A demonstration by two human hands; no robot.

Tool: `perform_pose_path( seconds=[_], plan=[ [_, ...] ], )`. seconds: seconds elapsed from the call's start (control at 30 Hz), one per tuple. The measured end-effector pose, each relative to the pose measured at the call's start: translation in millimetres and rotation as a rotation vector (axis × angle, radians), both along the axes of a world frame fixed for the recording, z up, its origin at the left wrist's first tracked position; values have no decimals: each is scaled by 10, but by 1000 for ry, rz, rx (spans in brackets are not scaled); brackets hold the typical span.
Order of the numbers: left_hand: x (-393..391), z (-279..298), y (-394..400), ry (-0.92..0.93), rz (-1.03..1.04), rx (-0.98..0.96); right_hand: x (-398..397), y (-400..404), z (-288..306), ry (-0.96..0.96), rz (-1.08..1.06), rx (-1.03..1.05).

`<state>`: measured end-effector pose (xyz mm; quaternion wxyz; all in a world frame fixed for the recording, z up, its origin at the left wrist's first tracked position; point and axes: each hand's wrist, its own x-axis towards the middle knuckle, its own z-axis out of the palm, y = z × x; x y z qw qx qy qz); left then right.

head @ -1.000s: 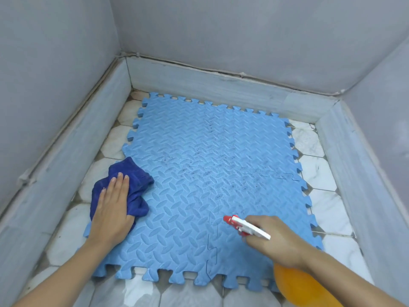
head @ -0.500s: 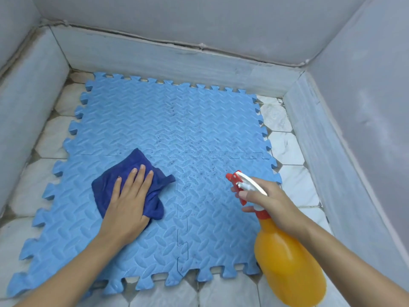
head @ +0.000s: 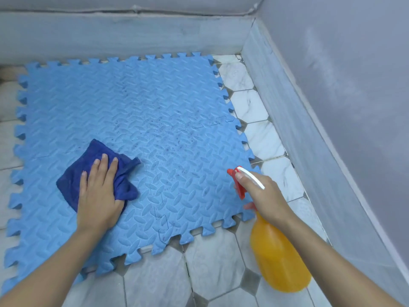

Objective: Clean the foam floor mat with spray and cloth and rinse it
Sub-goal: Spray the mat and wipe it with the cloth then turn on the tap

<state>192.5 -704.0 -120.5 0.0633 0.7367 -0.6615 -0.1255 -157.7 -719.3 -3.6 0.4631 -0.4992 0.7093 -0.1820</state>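
The blue foam floor mat, made of interlocking tiles, lies flat on the tiled floor with dark specks around its middle. My left hand presses flat on a dark blue cloth on the mat's near left part. My right hand grips the neck of an orange spray bottle with a red and white trigger head, nozzle pointing left over the mat's near right corner. The bottle hangs above the floor beside the mat.
White and grey floor tiles show along the near and right sides of the mat. A low grey marble skirting and grey walls close in the back and right.
My left hand has slid the cloth rightward onto the mat. The spray bottle has swung to the right and more upright, near the mat's corner. The view has shifted right.
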Motion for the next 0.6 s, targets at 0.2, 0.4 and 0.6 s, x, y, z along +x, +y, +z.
perform_pose_path(
  seconds=[0.2, 0.4, 0.6],
  plan=[
    [34, -35, -64, 13, -9, -58, -151, 293, -72, -93, -46, 12],
    [-347, 60, -84, 160, 237, -15, -46, 587, 12, -135, 156, -110],
    [-677, 205, -281, 273, 109, 20, -143, 566, 69, -222, 115, -253]
  ],
)
